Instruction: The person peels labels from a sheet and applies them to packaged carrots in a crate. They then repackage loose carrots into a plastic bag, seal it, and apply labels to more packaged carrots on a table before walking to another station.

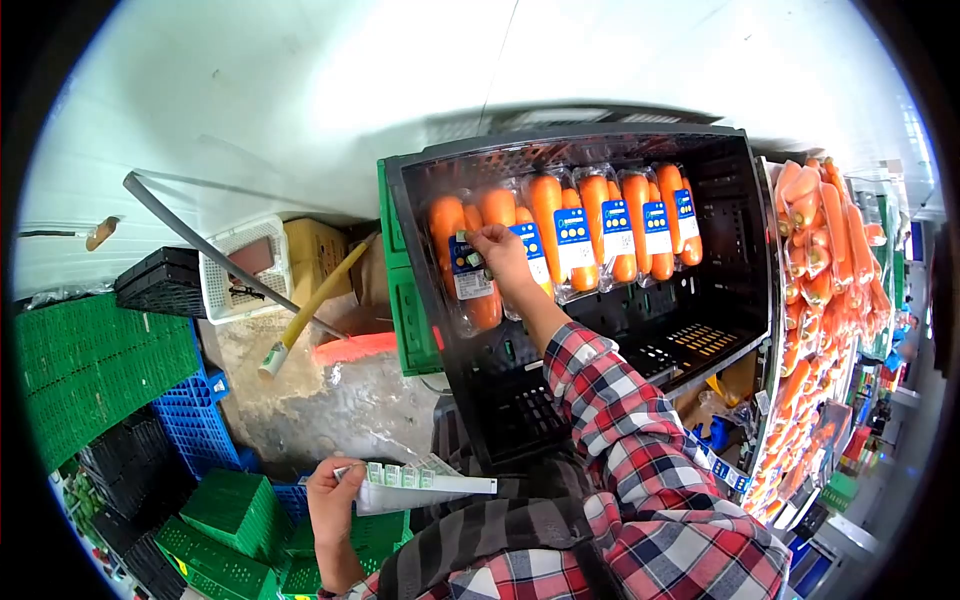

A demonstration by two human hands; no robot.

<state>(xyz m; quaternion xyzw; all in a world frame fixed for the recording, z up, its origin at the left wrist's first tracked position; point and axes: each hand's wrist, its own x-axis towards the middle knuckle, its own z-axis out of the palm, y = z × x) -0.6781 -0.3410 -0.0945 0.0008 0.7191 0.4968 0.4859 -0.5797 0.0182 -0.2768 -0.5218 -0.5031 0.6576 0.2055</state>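
Head: right hand (503,258) on carrots (446,222), inside crate rim (580,133)

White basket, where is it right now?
In the head view, the white basket is on the left side, between the black crates and the cardboard box, with a grey pole crossing in front.

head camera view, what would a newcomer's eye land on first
Probably the row of orange carrots in the black crate, centre, with the right hand at the leftmost pack. Next, the heaped carrots at far right and the plaid sleeve below the crate.
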